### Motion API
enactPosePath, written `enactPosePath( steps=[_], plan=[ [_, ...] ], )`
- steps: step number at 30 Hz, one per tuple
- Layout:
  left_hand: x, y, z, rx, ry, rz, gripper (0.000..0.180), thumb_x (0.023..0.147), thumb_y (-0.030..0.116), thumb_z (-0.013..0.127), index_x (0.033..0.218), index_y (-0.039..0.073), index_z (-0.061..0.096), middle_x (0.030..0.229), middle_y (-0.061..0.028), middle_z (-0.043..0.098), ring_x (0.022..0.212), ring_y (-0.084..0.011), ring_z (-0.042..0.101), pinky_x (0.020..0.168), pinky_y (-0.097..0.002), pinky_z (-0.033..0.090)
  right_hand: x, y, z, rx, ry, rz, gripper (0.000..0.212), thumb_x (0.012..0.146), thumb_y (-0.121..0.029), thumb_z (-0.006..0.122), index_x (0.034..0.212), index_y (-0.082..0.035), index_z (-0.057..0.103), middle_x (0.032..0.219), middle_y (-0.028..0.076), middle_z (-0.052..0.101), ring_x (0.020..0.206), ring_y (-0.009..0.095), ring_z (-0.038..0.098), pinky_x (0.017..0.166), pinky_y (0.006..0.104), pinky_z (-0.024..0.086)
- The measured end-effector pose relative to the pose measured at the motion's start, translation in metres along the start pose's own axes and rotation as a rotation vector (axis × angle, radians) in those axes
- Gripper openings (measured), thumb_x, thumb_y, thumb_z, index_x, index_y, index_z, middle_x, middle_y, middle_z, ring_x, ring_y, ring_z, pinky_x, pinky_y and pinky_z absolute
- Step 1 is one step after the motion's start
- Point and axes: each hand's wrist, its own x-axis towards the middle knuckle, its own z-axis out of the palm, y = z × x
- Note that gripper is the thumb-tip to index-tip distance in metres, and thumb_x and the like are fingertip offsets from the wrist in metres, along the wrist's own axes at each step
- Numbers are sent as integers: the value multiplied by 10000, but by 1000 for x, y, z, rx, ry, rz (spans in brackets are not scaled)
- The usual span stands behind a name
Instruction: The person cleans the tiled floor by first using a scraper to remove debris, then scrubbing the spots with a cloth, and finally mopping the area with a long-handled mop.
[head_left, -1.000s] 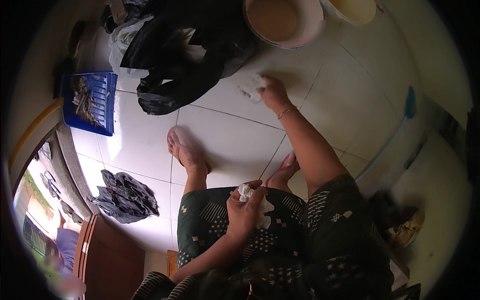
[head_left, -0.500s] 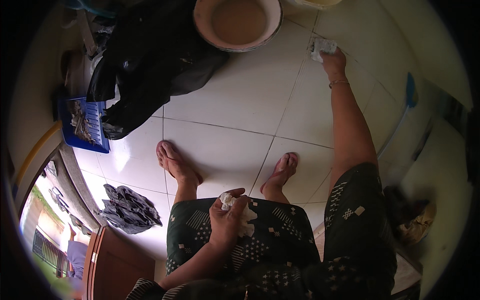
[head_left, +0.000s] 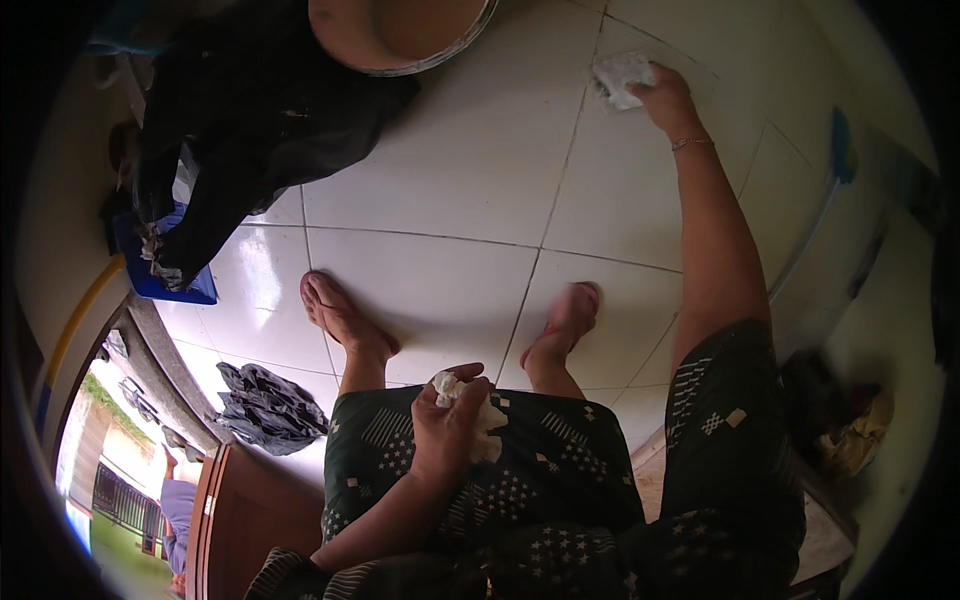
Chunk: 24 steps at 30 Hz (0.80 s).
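My right hand (head_left: 672,104), on an outstretched arm with a bracelet at the wrist, presses a white crumpled rag (head_left: 620,76) against the pale tiled floor (head_left: 430,190). Its fingers are closed on the near edge of that rag. Over my lap, on dark patterned cloth (head_left: 560,500), my left hand (head_left: 440,430) is closed around a crumpled white wad (head_left: 488,432). Part of the wad sticks out above the fingers and part hangs below; whether it is tissue or cloth I cannot tell.
A round basin (head_left: 400,70) of cloudy liquid stands at the top. Black plastic (head_left: 270,110) spreads left of it, partly covering a blue dustpan (head_left: 190,288). A crumpled black bag (head_left: 270,408) lies near brown wooden panels (head_left: 255,525). On the right leans a blue-headed stick (head_left: 842,150).
The view has shifted, so the basin sits further up and left. My right hand has slid the rag slightly left along the tiles. Black plastic now hides more of the dustpan. My left hand keeps its hold.
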Motion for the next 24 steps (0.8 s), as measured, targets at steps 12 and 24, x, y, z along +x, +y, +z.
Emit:
enactPosePath(
  steps=[12, 24],
  plan=[
    [17, -24, 7, -7, 73, 55, 254, 766, 108, 628, 973, -33, 584, 771, -44, 598, 662, -90, 567, 611, -217, 475, -93, -41, 55, 55, 95, -14, 135, 766, -93, 567, 873, -15, 597, 802, 180, 613, 749, 361, 581, 668, 403, 472],
    [10, -21, 15, -68, 81, 98, 256, 777, 108, 617, 981, -43, 580, 797, -60, 615, 694, -102, 577, 631, -218, 469, -134, -47, 130, -117, -91, -49, 159, 783, -102, 496, 892, -38, 592, 860, 182, 606, 854, 363, 570, 762, 446, 448]
  ],
)
